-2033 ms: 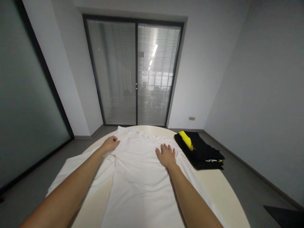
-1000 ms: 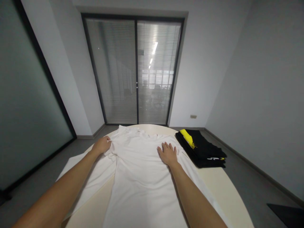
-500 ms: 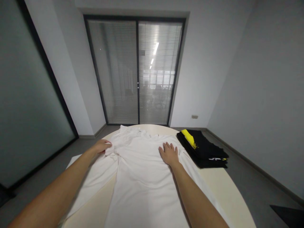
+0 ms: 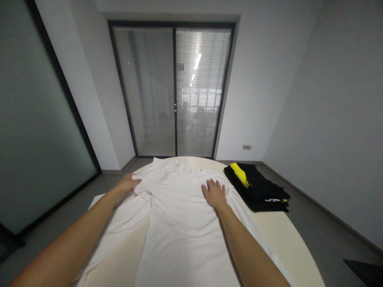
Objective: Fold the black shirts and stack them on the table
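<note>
A white T-shirt (image 4: pixel 179 223) lies spread over the table, its collar end at the far side and some wrinkles across the chest. My left hand (image 4: pixel 127 184) pinches the edge of its left-hand sleeve, thumb on top and the other fingers mostly hidden. Flat on the upper right part of the shirt rests my right hand (image 4: pixel 214 193), fingers spread. More white cloth runs out under my left forearm; whether it belongs to the same shirt I cannot tell.
A stack of folded black clothes (image 4: pixel 259 187) with a yellow print sits at the table's right edge. The pale table (image 4: pixel 278 231) has a rounded rim. Beyond it stand glass doors (image 4: pixel 176 91) with blinds and grey walls.
The whole view has shifted slightly to the right. Fingers of my left hand tuck a little further under the sleeve edge; my right hand stays in place on the shirt.
</note>
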Tool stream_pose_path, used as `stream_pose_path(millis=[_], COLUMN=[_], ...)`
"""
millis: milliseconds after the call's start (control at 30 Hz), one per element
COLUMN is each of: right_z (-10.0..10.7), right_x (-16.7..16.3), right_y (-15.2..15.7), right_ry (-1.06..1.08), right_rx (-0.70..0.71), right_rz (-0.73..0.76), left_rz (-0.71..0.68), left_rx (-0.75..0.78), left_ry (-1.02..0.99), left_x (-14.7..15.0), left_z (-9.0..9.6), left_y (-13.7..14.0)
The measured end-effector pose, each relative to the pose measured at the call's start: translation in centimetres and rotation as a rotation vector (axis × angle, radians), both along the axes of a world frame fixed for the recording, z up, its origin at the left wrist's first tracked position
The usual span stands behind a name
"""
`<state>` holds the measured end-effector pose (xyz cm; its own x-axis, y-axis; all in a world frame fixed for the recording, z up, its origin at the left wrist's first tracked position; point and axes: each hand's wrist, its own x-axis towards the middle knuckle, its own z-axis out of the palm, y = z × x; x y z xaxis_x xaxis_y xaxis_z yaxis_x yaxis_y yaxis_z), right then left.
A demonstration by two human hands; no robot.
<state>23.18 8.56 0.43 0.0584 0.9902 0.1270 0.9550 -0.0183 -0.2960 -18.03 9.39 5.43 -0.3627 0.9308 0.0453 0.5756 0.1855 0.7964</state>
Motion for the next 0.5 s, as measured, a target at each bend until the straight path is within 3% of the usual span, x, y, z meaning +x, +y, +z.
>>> stream_pose_path(millis=[267,500], right_z=[0.1,0.1], right_x=[-0.1,-0.1], right_y=[-0.2,-0.2], right_ry=[-0.019,-0.007], right_rx=[-0.007,0.0], right_rz=[0.003,0.002], left_rz=[-0.025,-0.158], left_rx=[0.245,0.373], left_ry=[0.198,0.373], left_x=[3.1,9.0], left_z=[1.7,2.8], left_y=[1.3,0.4])
